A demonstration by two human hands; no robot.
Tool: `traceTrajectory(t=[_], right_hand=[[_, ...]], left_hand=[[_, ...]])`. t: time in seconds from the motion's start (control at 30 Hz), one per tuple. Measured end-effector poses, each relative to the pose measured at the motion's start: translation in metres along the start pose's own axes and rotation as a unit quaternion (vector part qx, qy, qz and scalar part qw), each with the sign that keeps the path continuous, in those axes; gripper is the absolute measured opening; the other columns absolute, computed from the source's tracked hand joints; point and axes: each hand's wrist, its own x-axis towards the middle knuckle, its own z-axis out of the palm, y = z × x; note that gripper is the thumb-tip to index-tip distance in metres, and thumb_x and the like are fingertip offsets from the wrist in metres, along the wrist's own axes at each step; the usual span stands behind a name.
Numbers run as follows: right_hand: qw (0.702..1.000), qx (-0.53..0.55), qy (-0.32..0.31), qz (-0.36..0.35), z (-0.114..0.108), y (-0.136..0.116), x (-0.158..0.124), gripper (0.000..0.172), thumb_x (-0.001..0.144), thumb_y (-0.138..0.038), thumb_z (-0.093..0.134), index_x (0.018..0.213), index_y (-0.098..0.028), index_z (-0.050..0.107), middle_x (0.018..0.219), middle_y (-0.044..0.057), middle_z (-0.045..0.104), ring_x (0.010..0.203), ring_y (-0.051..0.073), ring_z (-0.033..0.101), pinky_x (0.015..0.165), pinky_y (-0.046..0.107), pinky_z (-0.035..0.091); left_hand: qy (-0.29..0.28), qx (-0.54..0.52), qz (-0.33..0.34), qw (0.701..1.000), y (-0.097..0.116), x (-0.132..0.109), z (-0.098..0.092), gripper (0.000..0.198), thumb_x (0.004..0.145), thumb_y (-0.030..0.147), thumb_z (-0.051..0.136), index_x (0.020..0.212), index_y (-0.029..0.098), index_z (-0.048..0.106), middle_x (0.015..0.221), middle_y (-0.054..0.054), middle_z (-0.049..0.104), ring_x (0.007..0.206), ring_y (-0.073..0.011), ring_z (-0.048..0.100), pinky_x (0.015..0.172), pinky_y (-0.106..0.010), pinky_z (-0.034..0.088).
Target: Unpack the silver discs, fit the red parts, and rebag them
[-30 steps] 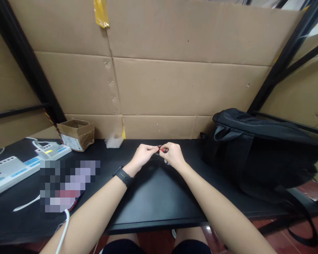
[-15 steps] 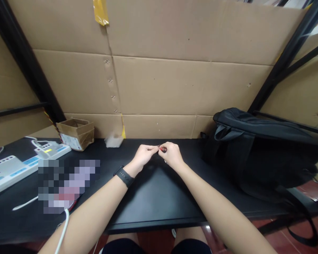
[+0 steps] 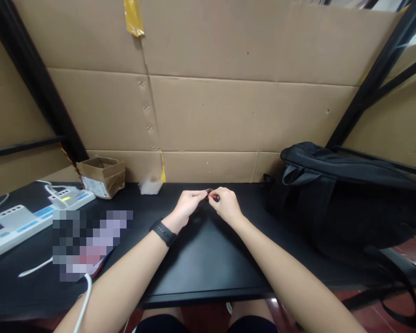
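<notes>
Over the black table [image 3: 208, 259], both my hands meet around a small dark item with a red part [image 3: 212, 196]; its kind is too small to tell. My left hand [image 3: 190, 203], with a black watch band on the wrist, pinches the item's left side between thumb and fingers. From the right, my right hand [image 3: 226, 202] is closed with its thumb and fingertips at the red part. Fingers cover most of the item, and a thin dark curved edge shows above the left fingertips.
At left are a white power strip [image 3: 38, 222] with plugs, a pixelated object [image 3: 97, 238] and a white cable [image 3: 85, 300]. Toward the back stand an open cardboard box [image 3: 104, 178] and a small whitish translucent piece [image 3: 150, 186]. A black backpack [image 3: 336, 199] lies at right.
The hands stay together, with slight finger movement. More of the dark curved edge and the red part shows between them. The whole view has shifted slightly.
</notes>
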Motion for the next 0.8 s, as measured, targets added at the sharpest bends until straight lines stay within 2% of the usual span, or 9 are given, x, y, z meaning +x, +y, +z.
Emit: traceTrajectory(t=[0.17,0.4,0.57,0.8], right_hand=[[1.000,0.003,0.014,0.025,0.000,-0.002,0.000,0.010,0.082,-0.023,0.067,0.079,-0.022,0.077,0.082,0.005,0.075,0.076,0.019,0.066,0.075,0.029,0.048],[0.987,0.114,0.025,0.111,0.001,0.002,-0.001,0.010,0.074,-0.027,0.070,0.075,-0.019,0.076,0.075,0.004,0.076,0.065,0.018,0.069,0.067,0.026,0.051],[0.987,0.108,0.024,0.113,-0.003,0.002,0.000,0.011,0.075,-0.025,0.068,0.076,-0.019,0.077,0.076,0.004,0.077,0.067,0.019,0.070,0.066,0.026,0.050],[0.979,0.170,-0.014,0.112,-0.011,-0.005,-0.002,0.018,0.080,-0.031,0.067,0.077,-0.017,0.078,0.067,0.004,0.074,0.057,0.017,0.067,0.056,0.024,0.047]], left_hand=[[-0.007,-0.015,0.019,1.000,-0.004,0.000,0.003,0.029,0.077,0.038,0.075,0.098,0.019,0.080,0.114,-0.010,0.074,0.119,-0.0276,0.064,0.111,-0.042,0.040],[-0.026,-0.027,0.003,0.999,-0.005,-0.001,0.008,0.027,0.078,0.031,0.071,0.100,0.018,0.079,0.118,-0.009,0.073,0.120,-0.0262,0.063,0.113,-0.042,0.039],[-0.035,0.013,0.043,0.998,-0.009,0.005,0.007,0.025,0.078,0.022,0.066,0.100,0.018,0.079,0.113,-0.008,0.075,0.116,-0.0253,0.066,0.111,-0.041,0.041],[-0.013,0.054,0.080,0.995,-0.022,0.015,-0.003,0.032,0.074,0.033,0.077,0.100,0.014,0.078,0.105,-0.013,0.077,0.101,-0.0277,0.071,0.098,-0.043,0.052]])
